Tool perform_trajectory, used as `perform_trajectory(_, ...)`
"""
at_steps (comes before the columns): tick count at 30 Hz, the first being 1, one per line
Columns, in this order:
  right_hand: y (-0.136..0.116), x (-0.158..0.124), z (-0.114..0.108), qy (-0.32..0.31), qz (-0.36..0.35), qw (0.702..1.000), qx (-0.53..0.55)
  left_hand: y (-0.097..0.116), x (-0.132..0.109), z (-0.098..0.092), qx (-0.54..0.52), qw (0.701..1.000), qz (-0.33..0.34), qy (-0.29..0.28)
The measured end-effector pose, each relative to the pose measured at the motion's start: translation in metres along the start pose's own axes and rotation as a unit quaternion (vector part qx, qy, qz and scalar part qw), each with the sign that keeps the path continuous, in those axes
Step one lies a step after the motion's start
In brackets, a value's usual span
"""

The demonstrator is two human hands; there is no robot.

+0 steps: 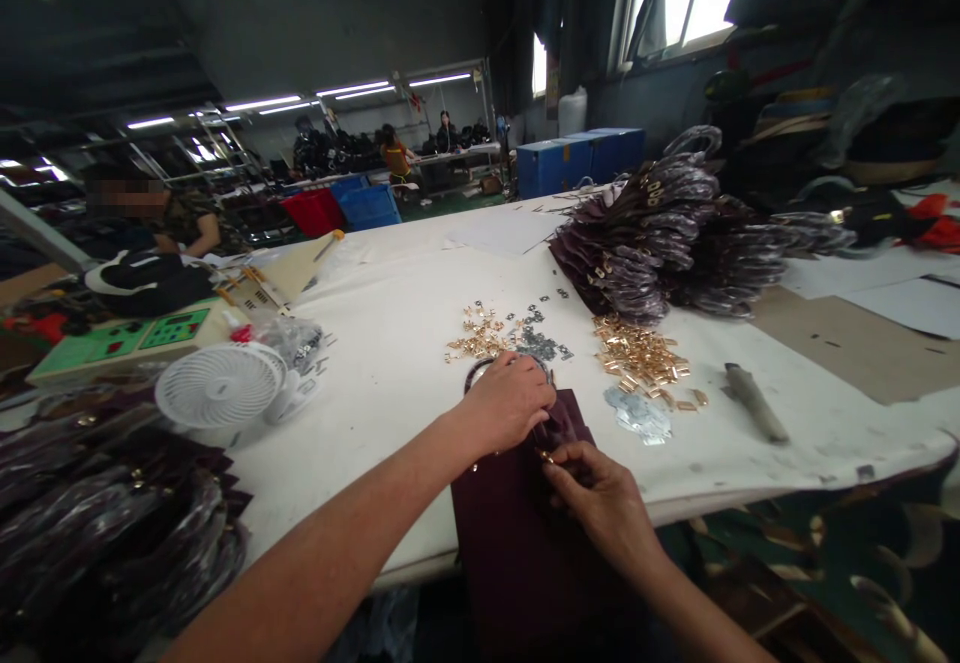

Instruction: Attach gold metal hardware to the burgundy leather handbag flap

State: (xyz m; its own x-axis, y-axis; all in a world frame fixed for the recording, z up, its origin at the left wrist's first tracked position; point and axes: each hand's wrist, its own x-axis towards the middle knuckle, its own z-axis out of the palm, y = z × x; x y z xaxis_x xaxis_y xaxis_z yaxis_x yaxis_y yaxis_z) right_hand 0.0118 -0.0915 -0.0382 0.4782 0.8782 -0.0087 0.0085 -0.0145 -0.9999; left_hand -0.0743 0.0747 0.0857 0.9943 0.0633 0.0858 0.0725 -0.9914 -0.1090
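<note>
A dark maroon bag piece (510,533) hangs over the near edge of the white table (390,343). My left hand (511,403) is closed, knuckles up, pressing on the top of the piece near its round handle. My right hand (596,498) is closed in a pinch on a small gold fitting (545,456) at the piece's upper part. Just beyond lie a scatter of gold clips (478,335), small grey metal parts (541,341), a second heap of gold clips (643,358) and a flat silvery cluster (639,415).
A big stack of maroon pieces with gold fittings (660,243) fills the back right. A grey tool (754,401) lies to the right. A white fan (221,388) and green board (127,338) stand left, above more dark wrapped pieces (112,523). A person sits far left.
</note>
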Motion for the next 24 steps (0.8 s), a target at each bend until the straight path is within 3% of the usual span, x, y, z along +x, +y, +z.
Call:
perform_trajectory(5, -0.006, -0.004, 0.005, -0.01, -0.022, 0.998, -0.056, -0.004, 0.005, -0.003, -0.068, 0.997, -0.026, -0.024)
perform_trajectory(10, -0.005, 0.001, 0.009, 0.031, -0.035, 0.996, -0.079, 0.002, 0.016, -0.011, -0.084, 0.995, -0.048, -0.029)
perform_trajectory(15, 0.0, 0.001, 0.015, 0.044, -0.076, 0.995, -0.046, 0.014, 0.022, -0.021, -0.259, 0.957, -0.081, -0.104)
perform_trajectory(20, 0.006, -0.001, 0.021, 0.042, -0.184, 0.977, -0.101, 0.033, 0.012, -0.027, -0.336, 0.915, -0.21, -0.075)
perform_trajectory(24, 0.004, 0.004, 0.03, 0.048, -0.242, 0.967, -0.062, 0.047, -0.001, -0.032, -0.399, 0.898, -0.177, -0.047)
